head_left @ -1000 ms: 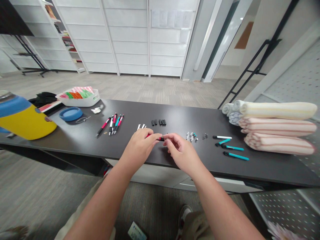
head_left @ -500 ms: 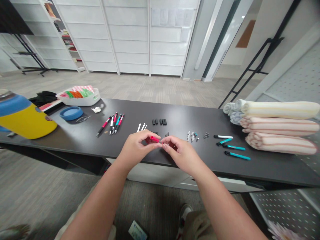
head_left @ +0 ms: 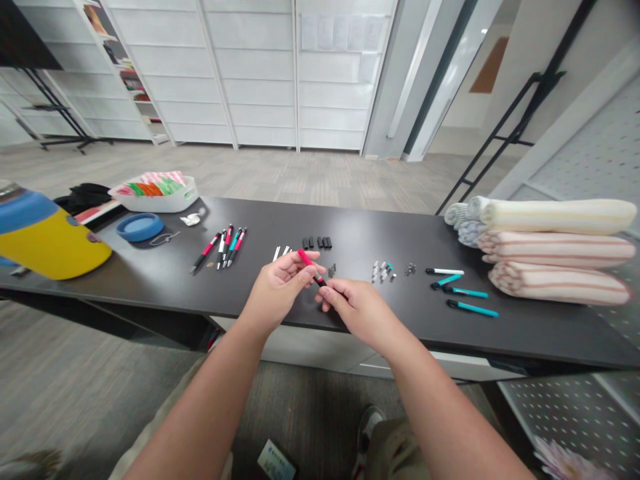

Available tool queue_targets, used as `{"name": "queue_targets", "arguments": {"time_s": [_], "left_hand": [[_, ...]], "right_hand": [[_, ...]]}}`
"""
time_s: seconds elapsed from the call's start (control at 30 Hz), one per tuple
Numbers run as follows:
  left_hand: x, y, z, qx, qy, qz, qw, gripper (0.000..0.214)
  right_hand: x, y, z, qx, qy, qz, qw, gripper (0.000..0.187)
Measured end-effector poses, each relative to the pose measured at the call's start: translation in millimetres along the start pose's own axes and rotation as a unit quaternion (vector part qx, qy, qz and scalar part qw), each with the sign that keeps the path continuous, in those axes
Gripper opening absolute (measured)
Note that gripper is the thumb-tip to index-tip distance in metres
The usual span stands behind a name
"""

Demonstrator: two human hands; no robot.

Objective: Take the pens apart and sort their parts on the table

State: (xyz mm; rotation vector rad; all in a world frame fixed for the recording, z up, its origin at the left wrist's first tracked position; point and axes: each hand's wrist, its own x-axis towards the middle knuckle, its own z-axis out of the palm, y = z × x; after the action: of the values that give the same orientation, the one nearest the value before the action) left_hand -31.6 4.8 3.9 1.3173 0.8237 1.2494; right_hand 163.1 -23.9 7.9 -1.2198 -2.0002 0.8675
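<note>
My left hand (head_left: 280,287) pinches the red barrel of a pen (head_left: 305,258), which slants down to the right between my hands. My right hand (head_left: 353,303) has its thumb and fingers closed on the pen's black lower end, partly hidden by the fingertips. Just beyond my hands lie several short black tubes (head_left: 320,243), thin white sticks (head_left: 281,253) and small slim metal pieces (head_left: 332,270). Small white and teal pieces (head_left: 384,271) and tiny metal pieces (head_left: 411,269) are right of my right hand. Farther right are teal pen barrels (head_left: 473,308) with black ends and a white one (head_left: 445,271).
Several pens (head_left: 233,248) lie together at left on the dark tabletop (head_left: 360,227). Beyond them are a blue lid (head_left: 140,227), a white basket (head_left: 173,202) of striped packets and a large yellow-and-blue bottle (head_left: 60,243). Rolled towels (head_left: 560,247) are stacked at the right.
The red barrel has turned from nearly level to a steep slant, and a black lower section now shows on it. My right hand has shifted slightly down, onto that black section.
</note>
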Motion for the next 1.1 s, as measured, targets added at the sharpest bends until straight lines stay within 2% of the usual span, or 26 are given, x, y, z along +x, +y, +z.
{"name": "queue_targets", "arguments": {"time_s": [0.27, 0.57, 0.73, 0.83, 0.97, 1.1], "left_hand": [[4.0, -2.6, -1.0, -0.065, 0.038, -0.021, 0.997, 0.024], [1.6, 3.5, -0.4, -0.142, 0.010, -0.018, 0.990, 0.033], [3.4, 1.4, 0.5, -0.126, 0.067, -0.001, 0.990, 0.026], [4.2, 2.3, 1.9, -0.110, 0.068, 0.000, 0.992, 0.028], [4.3, 2.2, 3.1, -0.107, 0.073, 0.008, 0.992, 0.029], [5.0, -0.6, 3.1, -0.096, 0.093, 0.009, 0.991, 0.030]], "right_hand": [[-2.1, -0.7, -1.0, 0.002, -0.011, -0.029, 1.000, 0.035], [-3.5, -0.1, -5.7, 0.062, -0.022, -0.010, 0.998, 0.039], [-3.3, -0.8, -2.9, 0.015, 0.006, -0.022, 1.000, 0.036], [-3.1, -2.0, -0.5, -0.003, 0.027, -0.020, 0.999, 0.032], [-1.8, -1.6, 1.3, 0.012, 0.057, 0.016, 0.998, 0.029], [-0.5, 1.1, 1.4, 0.021, 0.068, 0.046, 0.996, 0.036]]}}
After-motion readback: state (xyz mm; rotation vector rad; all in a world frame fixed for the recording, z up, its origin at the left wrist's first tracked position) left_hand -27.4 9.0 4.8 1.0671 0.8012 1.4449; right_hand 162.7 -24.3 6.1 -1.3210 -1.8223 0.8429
